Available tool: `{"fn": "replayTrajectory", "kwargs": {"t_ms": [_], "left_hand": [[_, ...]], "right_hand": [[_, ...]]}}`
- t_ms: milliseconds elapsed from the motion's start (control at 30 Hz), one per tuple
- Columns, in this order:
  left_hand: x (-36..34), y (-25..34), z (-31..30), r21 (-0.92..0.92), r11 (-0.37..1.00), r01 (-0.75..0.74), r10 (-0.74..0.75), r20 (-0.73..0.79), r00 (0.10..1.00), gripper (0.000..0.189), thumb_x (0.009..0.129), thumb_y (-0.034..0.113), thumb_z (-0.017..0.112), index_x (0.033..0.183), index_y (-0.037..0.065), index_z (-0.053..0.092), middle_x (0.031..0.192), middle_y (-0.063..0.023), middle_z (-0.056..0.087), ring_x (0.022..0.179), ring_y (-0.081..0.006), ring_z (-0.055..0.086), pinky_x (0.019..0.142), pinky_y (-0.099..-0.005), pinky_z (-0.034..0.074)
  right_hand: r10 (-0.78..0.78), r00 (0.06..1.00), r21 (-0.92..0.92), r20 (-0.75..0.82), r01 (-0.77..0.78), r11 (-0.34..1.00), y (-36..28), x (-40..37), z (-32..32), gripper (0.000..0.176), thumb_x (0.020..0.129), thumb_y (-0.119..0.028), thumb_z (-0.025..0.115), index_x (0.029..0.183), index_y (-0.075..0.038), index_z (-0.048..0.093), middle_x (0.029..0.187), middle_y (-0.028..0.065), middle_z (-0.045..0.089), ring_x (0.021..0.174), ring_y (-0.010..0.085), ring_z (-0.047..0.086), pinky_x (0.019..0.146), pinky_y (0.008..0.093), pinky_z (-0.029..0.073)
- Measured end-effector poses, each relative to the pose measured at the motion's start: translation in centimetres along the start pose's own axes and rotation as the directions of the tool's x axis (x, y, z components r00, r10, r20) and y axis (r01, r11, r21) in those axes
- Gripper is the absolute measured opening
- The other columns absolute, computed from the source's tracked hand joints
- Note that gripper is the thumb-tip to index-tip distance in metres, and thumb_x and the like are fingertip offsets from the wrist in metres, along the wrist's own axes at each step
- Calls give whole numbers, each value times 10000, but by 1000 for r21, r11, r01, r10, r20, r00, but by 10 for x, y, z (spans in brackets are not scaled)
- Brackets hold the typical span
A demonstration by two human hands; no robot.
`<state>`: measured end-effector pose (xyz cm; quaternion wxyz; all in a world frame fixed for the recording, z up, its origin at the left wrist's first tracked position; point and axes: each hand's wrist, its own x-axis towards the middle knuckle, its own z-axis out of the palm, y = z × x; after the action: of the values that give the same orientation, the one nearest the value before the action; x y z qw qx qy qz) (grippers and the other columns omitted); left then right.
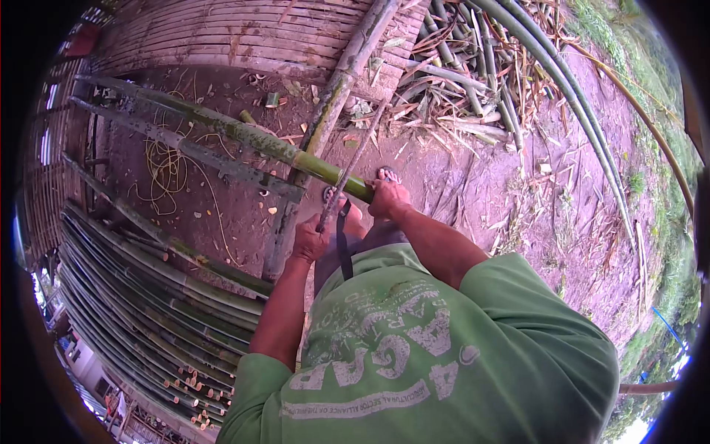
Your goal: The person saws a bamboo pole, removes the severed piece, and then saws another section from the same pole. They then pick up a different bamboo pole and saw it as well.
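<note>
My left hand (311, 240) is closed round the lower end of a long, thin brown rod (360, 150), which slants up and away to the right. The rod crosses over a thick green bamboo pole (248, 136) near its close end. At that end, my right hand (388, 199) grips the bamboo pole with the fingers wrapped over it. From there the pole runs to the far left, lying across a slanting wooden beam (334, 109). Beside it, on its near side, is a second, greyer pole (214, 158).
To the left lies a large stack of cut bamboo poles (148, 296). Yellow cord (166, 169) lies tangled on the dirt ground. Split bamboo scraps (473, 74) are heaped at the top right, near long curved poles (573, 96). A slatted bamboo platform (229, 33) stands at the top.
</note>
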<state>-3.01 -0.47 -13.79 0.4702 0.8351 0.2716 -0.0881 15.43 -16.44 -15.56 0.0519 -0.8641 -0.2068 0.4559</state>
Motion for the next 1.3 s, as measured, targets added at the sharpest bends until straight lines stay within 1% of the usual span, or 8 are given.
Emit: {"fn": "replayTrajectory", "kwargs": {"t_ms": [300, 533, 633, 900, 1000, 1100, 1200, 1300], "left_hand": [[-125, 119, -127, 236, 939, 251, -278, 88, 956, 293, 881, 245, 594, 743, -12, 584, 621, -234, 570, 631, -429, 600, 541, -464, 452], [31, 58, -18, 270, 959, 88, -100, 28, 995, 295, 886, 258, 545, 799, -9, 637, 708, -264, 614, 731, -440, 627, 635, -489, 501], [52, 59, -4, 246, 968, 59, -59, -8, 998, 333, 901, 295, 531, 824, -4, 656, 736, -273, 614, 762, -450, 620, 644, -498, 495], [-101, 115, -114, 235, 956, 177, -200, 78, 977, 207, 869, 203, 592, 812, 5, 615, 655, -250, 582, 694, -438, 611, 580, -484, 470], [-94, 105, -105, 237, 950, 203, -228, 82, 970, 234, 869, 219, 590, 785, 1, 606, 646, -252, 577, 686, -438, 611, 578, -485, 468], [-32, 86, -66, 173, 981, 90, -91, -2, 996, 271, 872, 239, 576, 772, -9, 612, 644, -258, 584, 688, -446, 616, 598, -505, 477], [18, 94, -25, 214, 975, 67, -69, 4, 998, 264, 871, 245, 574, 810, -5, 636, 712, -266, 612, 732, -457, 618, 636, -513, 490], [-16, 110, -63, 200, 976, 81, -89, 30, 996, 242, 876, 230, 574, 856, 0, 644, 739, -271, 617, 740, -462, 614, 643, -512, 493]], "right_hand": [[13, 998, -13, 59, -12, 1000, -5, -1, 0, 384, 694, -180, 627, 1059, -73, 684, 1067, 225, 652, 1066, 322, 621, 921, 395, 483], [55, 972, 114, 227, -82, 990, -6, 4, -15, 440, 673, -208, 637, 1090, -71, 681, 1165, 260, 603, 1182, 346, 543, 1052, 392, 372], [-13, 999, 46, -44, 15, 999, 4, 11, 20, 507, 668, -238, 650, 1169, -155, 654, 1339, 257, 463, 1304, 364, 396, 1117, 402, 271], [-26, 999, 36, -38, 28, 999, 4, 15, 13, 592, 656, -238, 670, 1244, -230, 608, 1399, 270, 383, 1354, 384, 321, 1143, 434, 217], [28, 1000, -55, 4, -28, 998, 6, 20, 12, 599, 653, -212, 662, 1248, -230, 598, 1347, 255, 463, 1297, 365, 424, 1100, 431, 317], [11, 998, 55, 57, -14, 998, 5, 21, -17, 562, 675, -225, 682, 1226, -179, 578, 1034, 126, 678, 969, 278, 662, 862, 380, 525], [64, 998, 58, -11, -63, 996, 17, 31, 11, 531, 679, -227, 682, 1205, -228, 606, 938, 110, 704, 880, 273, 687, 821, 386, 534], [30, 999, 103, 43, -34, 994, 2, 12, -9, 569, 693, -175, 639, 1259, -210, 586, 1129, 145, 649, 1063, 290, 627, 934, 384, 501]]}}
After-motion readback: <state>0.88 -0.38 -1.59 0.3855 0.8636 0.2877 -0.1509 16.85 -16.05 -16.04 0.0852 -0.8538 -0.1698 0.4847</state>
